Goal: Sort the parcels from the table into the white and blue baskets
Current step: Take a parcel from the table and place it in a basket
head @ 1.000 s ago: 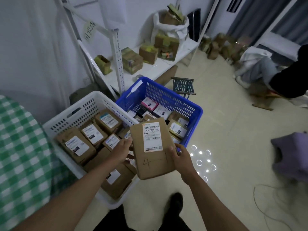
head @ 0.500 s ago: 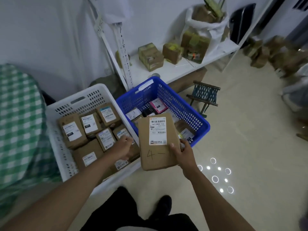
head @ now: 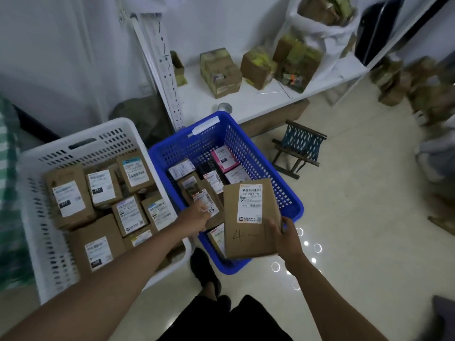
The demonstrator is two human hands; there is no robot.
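1. The right hand [head: 286, 238] is gripping a brown parcel [head: 251, 217] by its lower corner, over the blue basket [head: 290, 200].
2. The left hand [head: 195, 217] is pinching a smaller parcel [head: 205, 198] inside it.
3. Likely next: lowering and releasing the brown parcel there.

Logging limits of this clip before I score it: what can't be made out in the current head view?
- Flat brown cardboard parcel marked "4": small label print is too fine to read.
- Left hand: its grip on the smaller brown parcel is partly hidden by its own back.
- Blue plastic basket: the held parcels cover the lower contents.
- Green checked cloth: cut off by the left edge.
- Boxes on the floor, far right: blurred.
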